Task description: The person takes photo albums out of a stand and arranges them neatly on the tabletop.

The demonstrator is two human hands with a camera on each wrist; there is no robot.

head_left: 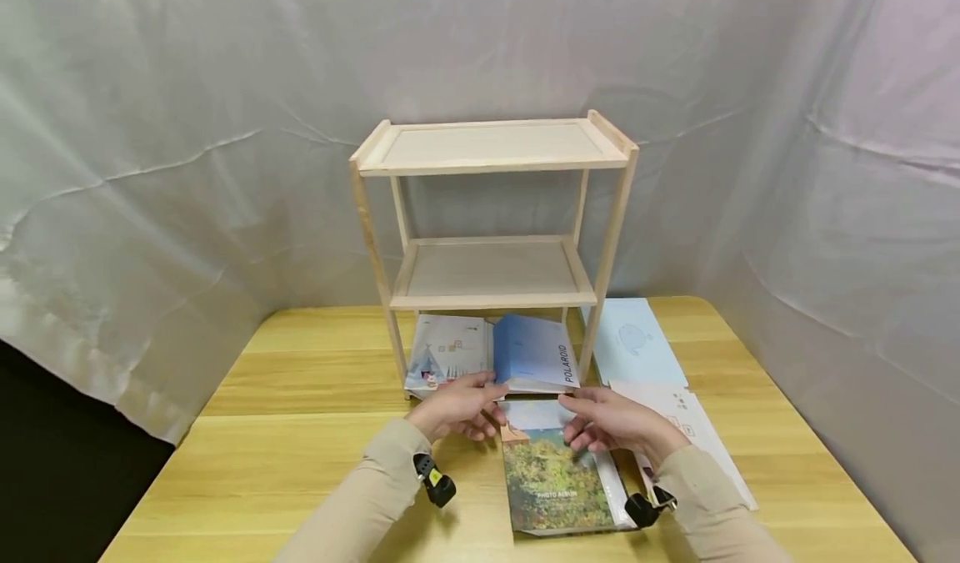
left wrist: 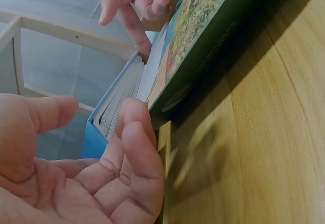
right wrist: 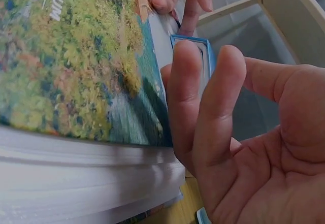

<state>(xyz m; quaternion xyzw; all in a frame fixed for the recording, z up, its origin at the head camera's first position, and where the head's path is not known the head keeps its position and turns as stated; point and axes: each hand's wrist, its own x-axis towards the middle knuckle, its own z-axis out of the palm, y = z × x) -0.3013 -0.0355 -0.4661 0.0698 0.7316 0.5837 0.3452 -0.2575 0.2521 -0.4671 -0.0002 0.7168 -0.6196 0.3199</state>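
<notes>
A blue album marked POLAROID [head_left: 531, 353] lies on the bottom level of the wooden rack, its page edges [left wrist: 122, 98] facing me. My left hand [head_left: 461, 406] is at its front left corner, thumb apart and fingers loosely bent. Near the front right corner is my right hand [head_left: 621, 423], its fingers also loosely bent; in the left wrist view one of its fingers reaches the album's edge. Neither hand grips it. A photo album with a tree-covered picture [head_left: 557, 475] lies just in front, partly beneath the right hand.
Beside the blue album, a white illustrated album [head_left: 450, 348] lies on the bottom level. The wooden rack [head_left: 491, 302] has two shelves above. To its right lie a pale blue album [head_left: 637, 342] and a white album [head_left: 701, 429], partly behind my right forearm. Grey curtains surround the table [head_left: 300, 429].
</notes>
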